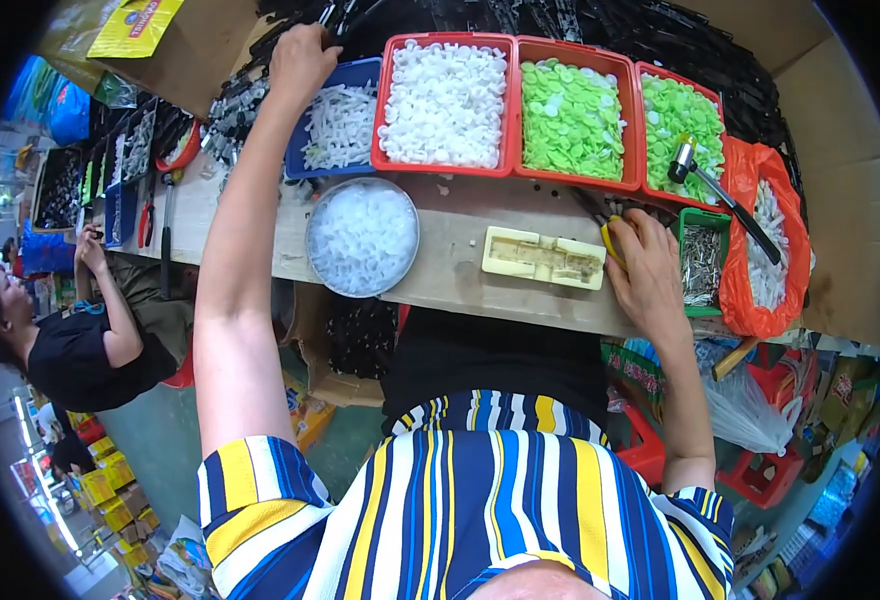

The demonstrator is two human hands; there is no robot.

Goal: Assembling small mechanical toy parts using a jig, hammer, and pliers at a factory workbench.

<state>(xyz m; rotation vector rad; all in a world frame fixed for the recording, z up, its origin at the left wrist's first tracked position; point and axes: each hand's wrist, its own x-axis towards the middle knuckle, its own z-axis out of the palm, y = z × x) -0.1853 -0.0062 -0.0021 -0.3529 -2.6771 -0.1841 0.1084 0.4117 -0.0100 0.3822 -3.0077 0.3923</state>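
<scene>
My left hand [302,62] reaches to the back of the bench, at the edge of a heap of black plastic strips [440,14]. Its fingers are curled; what they hold, if anything, is hidden. At the right, my right hand [650,262] rests on the bench, its fingers bent round the yellow handle of pliers [612,246] whose dark jaws point away from me. A cream-coloured block with recesses [544,258] lies just left of that hand. Between my arms stands a round tub [362,238] of translucent white parts.
Along the back stand a blue bin [300,160], red bins [513,170] of white and green caps, and a green bin [701,311] of metal pins. A hammer [725,190] lies over the right red bin and an orange bag [745,318]. Another person [80,340] works at the left.
</scene>
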